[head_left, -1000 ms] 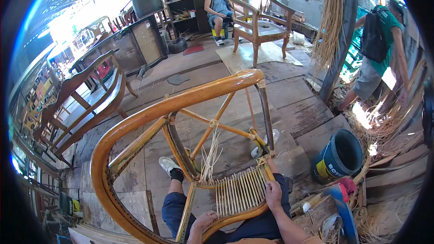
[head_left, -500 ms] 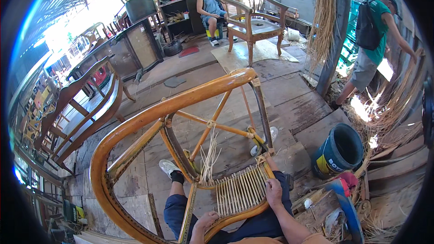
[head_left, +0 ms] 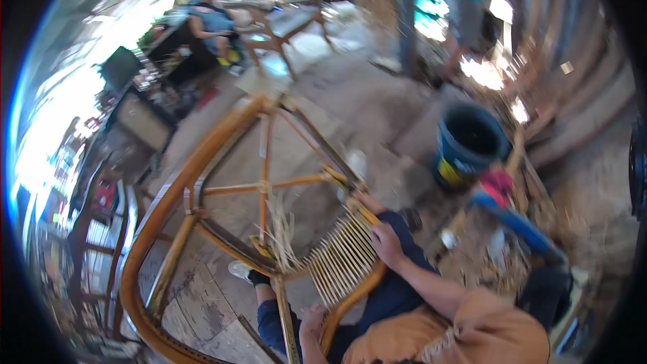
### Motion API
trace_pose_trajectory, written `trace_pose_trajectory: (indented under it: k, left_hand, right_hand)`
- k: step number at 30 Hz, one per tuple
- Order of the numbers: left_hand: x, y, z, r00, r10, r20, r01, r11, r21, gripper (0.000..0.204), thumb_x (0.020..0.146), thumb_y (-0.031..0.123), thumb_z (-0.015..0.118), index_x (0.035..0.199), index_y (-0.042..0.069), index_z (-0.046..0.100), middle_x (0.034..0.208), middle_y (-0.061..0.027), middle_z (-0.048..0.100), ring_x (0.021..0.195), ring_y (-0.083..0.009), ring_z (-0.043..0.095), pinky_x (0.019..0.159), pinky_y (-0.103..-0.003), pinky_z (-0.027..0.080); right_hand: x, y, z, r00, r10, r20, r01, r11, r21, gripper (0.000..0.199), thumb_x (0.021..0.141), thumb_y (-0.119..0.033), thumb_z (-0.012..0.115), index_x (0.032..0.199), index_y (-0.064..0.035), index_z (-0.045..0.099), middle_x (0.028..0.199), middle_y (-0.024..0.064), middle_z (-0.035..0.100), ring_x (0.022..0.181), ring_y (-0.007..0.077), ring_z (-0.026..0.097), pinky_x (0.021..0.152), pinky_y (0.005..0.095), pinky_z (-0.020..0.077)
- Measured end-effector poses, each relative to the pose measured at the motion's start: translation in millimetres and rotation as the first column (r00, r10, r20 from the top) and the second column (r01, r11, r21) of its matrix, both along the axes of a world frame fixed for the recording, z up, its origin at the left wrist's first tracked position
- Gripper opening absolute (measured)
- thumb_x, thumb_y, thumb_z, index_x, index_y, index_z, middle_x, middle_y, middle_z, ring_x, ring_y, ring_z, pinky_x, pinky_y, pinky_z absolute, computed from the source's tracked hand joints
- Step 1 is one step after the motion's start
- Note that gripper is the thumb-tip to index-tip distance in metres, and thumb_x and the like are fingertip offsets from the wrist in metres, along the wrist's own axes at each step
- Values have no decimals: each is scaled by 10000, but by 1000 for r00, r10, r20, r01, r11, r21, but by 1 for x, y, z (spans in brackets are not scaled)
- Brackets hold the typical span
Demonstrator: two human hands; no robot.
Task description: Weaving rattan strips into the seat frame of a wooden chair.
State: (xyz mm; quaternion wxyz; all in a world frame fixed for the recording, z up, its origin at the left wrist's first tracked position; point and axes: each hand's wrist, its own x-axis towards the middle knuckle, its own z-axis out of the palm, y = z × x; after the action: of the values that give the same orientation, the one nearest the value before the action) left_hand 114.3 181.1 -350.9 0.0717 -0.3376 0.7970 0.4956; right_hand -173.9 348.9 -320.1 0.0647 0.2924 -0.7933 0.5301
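Note:
A rattan chair frame (head_left: pixel 149 192) with a thick, glossy, curved rim rests tilted across my lap. Light cane strands (head_left: pixel 342 259) run side by side over its seat-like section, and loose strand ends (head_left: pixel 283 229) stick up at the far-left corner of that section. My right hand (head_left: pixel 386 243) is closed on the rail at the right edge of the strands. Near the lower-left end of the strands, my left hand (head_left: pixel 313 320) has curled fingers beside the curved near rail; motion blur hides what they pinch, if anything.
A dark bucket (head_left: pixel 472 141) stands to the right, with a pink cloth (head_left: pixel 497 185) and a blue-edged wooden piece (head_left: pixel 519 226) nearer me. Ahead are a wooden armchair (head_left: pixel 286 23) and a seated person (head_left: pixel 214 27). Another person (head_left: pixel 465 10) stands at the far right by fibre bundles.
My view has swung right and tilted, blurring the scene; surroundings shift leftward. More of my orange-brown shirt shows. Both hands keep about the same places on the chair frame.

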Motion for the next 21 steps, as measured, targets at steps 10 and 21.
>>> trace_pose_trajectory:
  k: [10,21]
  left_hand:
    - [-7,1,9,916,363,173,-391,702,595,99,811,106,523,853,40,584,756,-30,575,657,-119,539,611,-256,455]
    - [-22,18,37,890,421,178,-439,684,583,108,806,100,527,878,23,553,760,-44,561,645,-141,546,605,-259,475]
  right_hand:
    - [5,191,82,868,-451,208,448,892,64,139,809,-28,577,948,-20,572,871,84,583,803,170,572,725,277,452]
    - [18,373,22,566,-814,131,703,560,438,159,823,-79,521,953,-17,590,847,103,619,775,177,589,725,286,444]
